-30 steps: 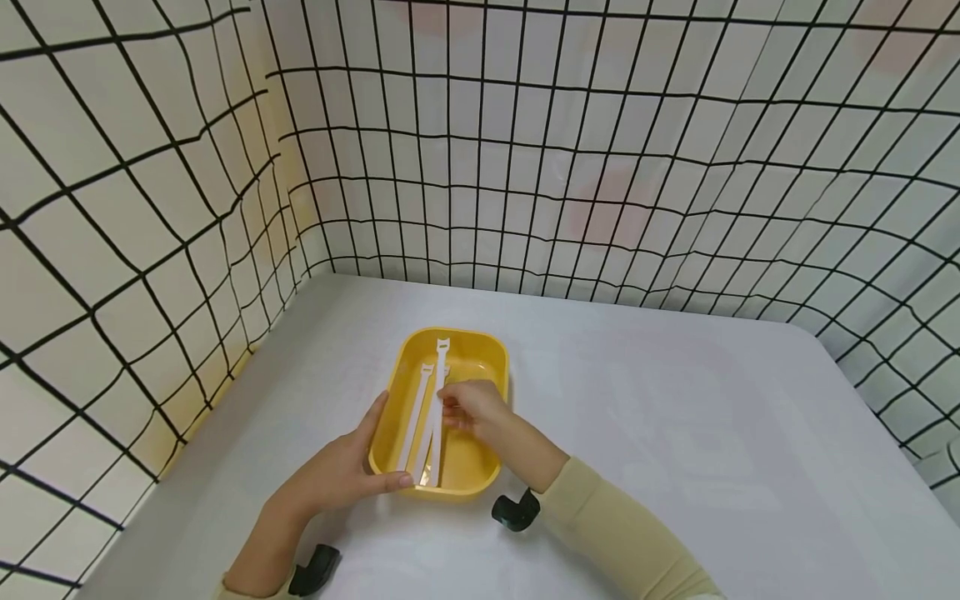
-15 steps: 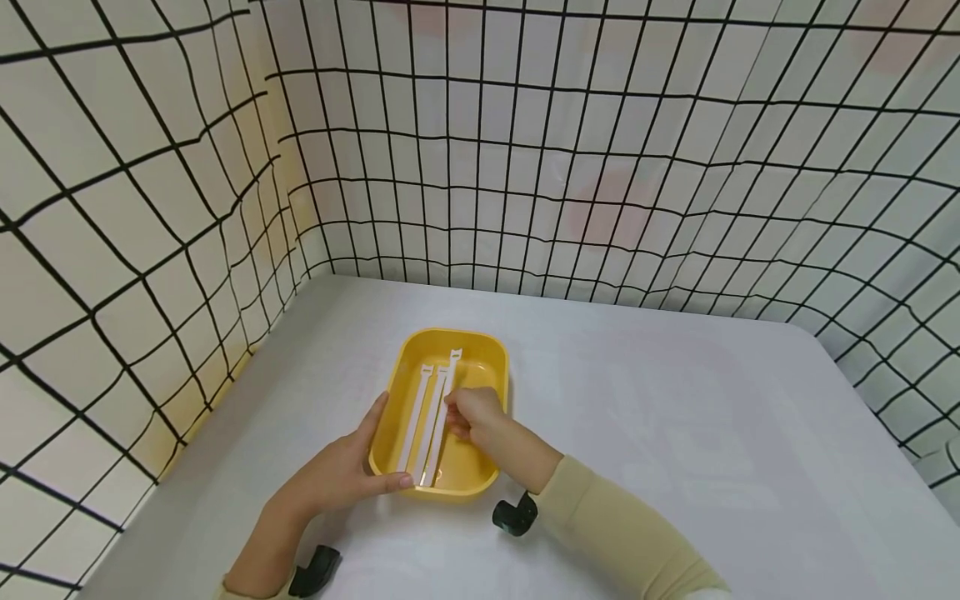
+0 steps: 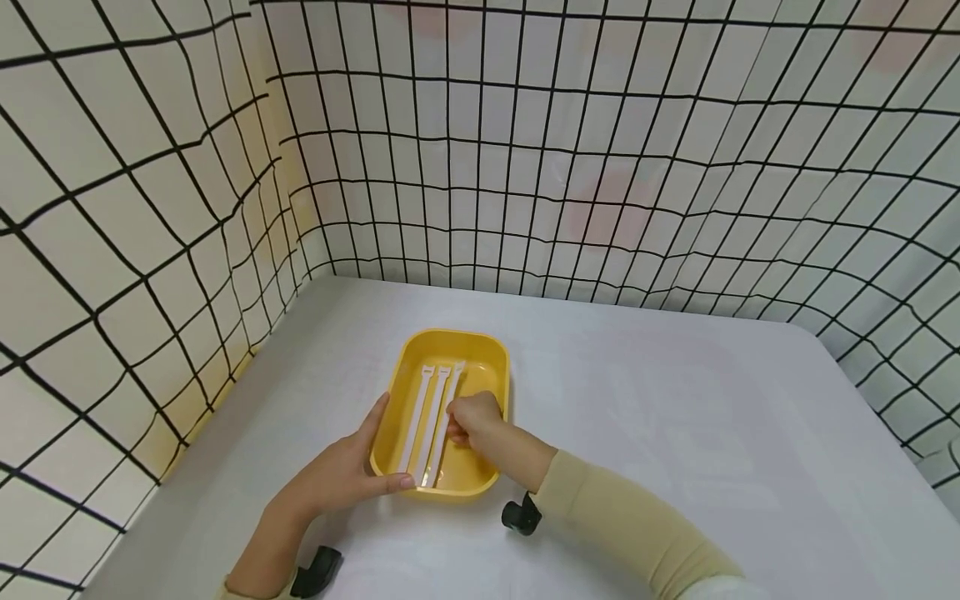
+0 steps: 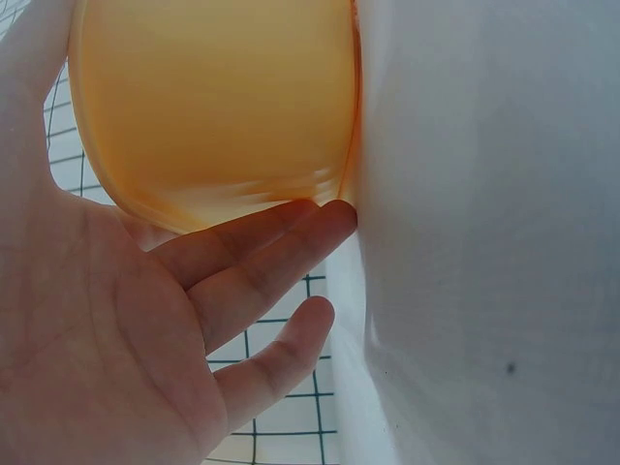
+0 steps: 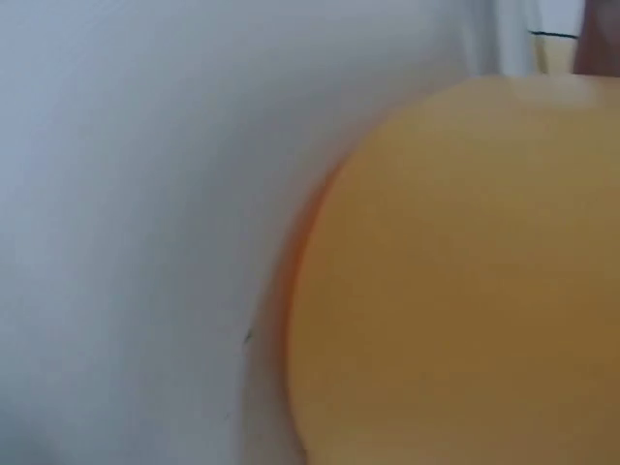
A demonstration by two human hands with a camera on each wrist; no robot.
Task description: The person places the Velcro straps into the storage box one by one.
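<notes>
A yellow tray [image 3: 472,483] stands on the table with three white cable straps in it, each with a slotted head at the far end. The left strap [image 3: 416,421] and the middle strap [image 3: 432,425] lie side by side. My right hand [image 3: 477,419] reaches into the tray and pinches the right strap [image 3: 439,454] near its middle; that strap's head looks turned partly edge-on. My left hand [image 3: 341,467] rests against the tray's near left corner, thumb at the near rim. In the left wrist view, its fingers [image 4: 257,266] extend along the tray's outer wall [image 4: 213,107].
A white cloth-covered table [image 3: 675,433] surrounds the tray. Black netting [image 3: 525,167] rises at the back and both sides. Black wrist cameras sit under the left wrist [image 3: 317,571] and right wrist [image 3: 521,515]. The tray's outside hides the right fingers in the right wrist view.
The right hand has moved the pinched strap rightward and toward me, from across the middle strap to beside it, and lower in the tray. The left hand and tray have stayed put.
</notes>
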